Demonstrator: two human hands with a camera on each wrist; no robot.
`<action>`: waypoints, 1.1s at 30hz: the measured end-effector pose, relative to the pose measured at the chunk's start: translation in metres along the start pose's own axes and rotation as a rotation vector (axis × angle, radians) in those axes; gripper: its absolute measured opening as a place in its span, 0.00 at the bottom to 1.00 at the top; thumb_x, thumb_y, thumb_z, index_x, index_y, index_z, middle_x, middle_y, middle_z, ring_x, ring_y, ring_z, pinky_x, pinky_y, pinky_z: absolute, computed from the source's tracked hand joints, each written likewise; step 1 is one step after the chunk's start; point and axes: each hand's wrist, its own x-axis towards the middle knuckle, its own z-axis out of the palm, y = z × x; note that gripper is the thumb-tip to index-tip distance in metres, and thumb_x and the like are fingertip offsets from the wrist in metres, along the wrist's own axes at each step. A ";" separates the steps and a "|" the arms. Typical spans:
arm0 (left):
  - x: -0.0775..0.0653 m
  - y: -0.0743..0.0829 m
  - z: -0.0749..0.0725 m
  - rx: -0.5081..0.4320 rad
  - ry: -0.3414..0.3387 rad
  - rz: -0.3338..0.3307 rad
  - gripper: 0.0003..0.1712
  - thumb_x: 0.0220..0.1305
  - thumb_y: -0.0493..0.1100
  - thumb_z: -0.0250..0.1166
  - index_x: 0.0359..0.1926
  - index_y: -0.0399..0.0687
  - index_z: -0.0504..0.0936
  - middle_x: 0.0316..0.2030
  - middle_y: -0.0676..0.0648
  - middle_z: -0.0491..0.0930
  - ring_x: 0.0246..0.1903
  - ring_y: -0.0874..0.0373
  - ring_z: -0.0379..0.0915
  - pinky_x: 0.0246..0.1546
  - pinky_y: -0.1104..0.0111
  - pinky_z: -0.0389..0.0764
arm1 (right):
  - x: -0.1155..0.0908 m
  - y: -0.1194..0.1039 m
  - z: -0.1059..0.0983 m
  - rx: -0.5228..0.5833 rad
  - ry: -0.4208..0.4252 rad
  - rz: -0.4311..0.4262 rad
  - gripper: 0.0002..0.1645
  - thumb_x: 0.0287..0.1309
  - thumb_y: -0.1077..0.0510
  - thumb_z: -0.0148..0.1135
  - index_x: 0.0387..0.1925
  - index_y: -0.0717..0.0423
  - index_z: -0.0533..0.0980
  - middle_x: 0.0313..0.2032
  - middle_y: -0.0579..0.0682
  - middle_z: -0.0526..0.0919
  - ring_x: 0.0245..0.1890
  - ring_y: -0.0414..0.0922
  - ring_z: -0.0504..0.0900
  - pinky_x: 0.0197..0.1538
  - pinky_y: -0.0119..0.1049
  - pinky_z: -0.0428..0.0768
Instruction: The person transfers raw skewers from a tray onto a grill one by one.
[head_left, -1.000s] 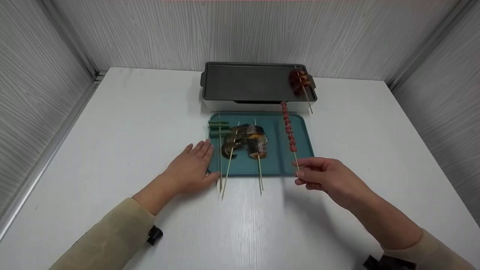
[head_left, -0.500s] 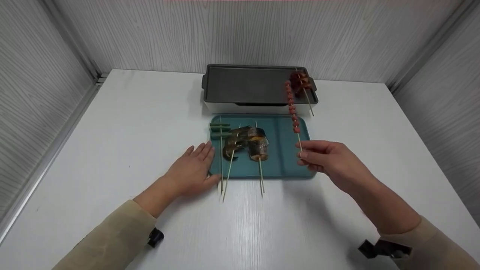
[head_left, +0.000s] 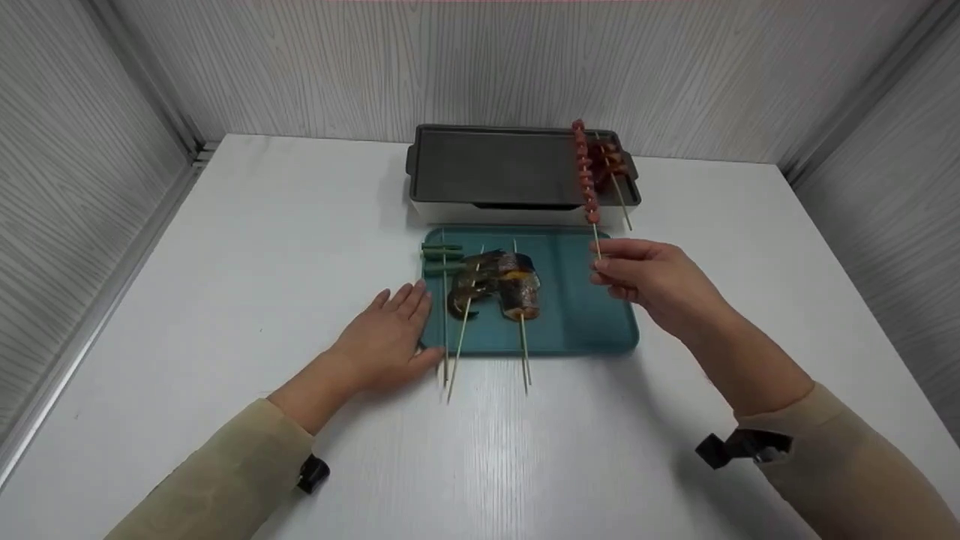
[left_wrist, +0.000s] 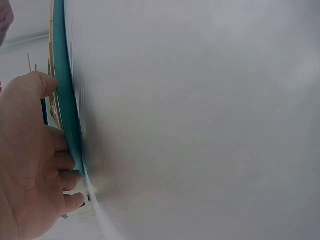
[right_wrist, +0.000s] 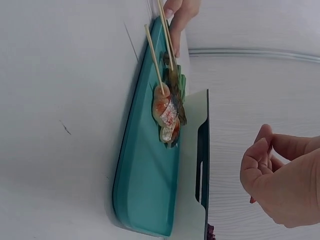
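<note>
My right hand [head_left: 660, 285] pinches the bare lower end of a skewer of small red round pieces [head_left: 583, 172]. That skewer is held over the right part of the dark griddle plate [head_left: 487, 169], beside a skewer of reddish-brown glazed pieces [head_left: 606, 161] lying there. In the right wrist view the fingers [right_wrist: 257, 157] hide most of the red skewer. My left hand [head_left: 386, 337] lies with extended fingers against the left edge of the teal tray [head_left: 592, 315]. The left wrist view shows its thumb and fingertips touching the tray's rim [left_wrist: 70, 110].
On the tray lie a skewer of green vegetable pieces [head_left: 442, 259], a brown shrimp-like skewer [head_left: 463, 296] and a skewer of silvery-skinned fish chunks [head_left: 519, 289]. Their sticks overhang the front edge. Behind the griddle rises a pale wood-grain wall [head_left: 510, 60].
My right hand has moved away from me, carrying the red skewer from above the tray to over the griddle's right side. The left hand has stayed at the tray's edge.
</note>
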 end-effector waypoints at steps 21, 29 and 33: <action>0.000 -0.001 0.001 -0.007 0.013 0.007 0.52 0.79 0.67 0.48 0.82 0.28 0.51 0.82 0.31 0.46 0.82 0.36 0.43 0.79 0.43 0.48 | 0.075 -0.002 0.000 0.057 0.098 0.037 0.24 0.80 0.58 0.58 0.71 0.62 0.74 0.51 0.53 0.84 0.47 0.43 0.80 0.50 0.35 0.79; -0.001 -0.001 0.001 -0.012 0.022 0.006 0.51 0.80 0.66 0.48 0.82 0.28 0.51 0.82 0.31 0.47 0.82 0.36 0.44 0.79 0.43 0.49 | 0.092 0.001 0.004 0.108 0.114 0.074 0.29 0.79 0.60 0.59 0.75 0.63 0.70 0.46 0.47 0.84 0.49 0.41 0.83 0.58 0.38 0.80; 0.000 0.000 0.000 -0.015 0.023 0.011 0.50 0.81 0.65 0.48 0.81 0.27 0.52 0.82 0.31 0.48 0.81 0.36 0.44 0.79 0.42 0.49 | 0.097 0.004 0.003 0.140 0.113 0.088 0.30 0.79 0.61 0.58 0.76 0.63 0.68 0.46 0.48 0.84 0.48 0.41 0.84 0.50 0.33 0.82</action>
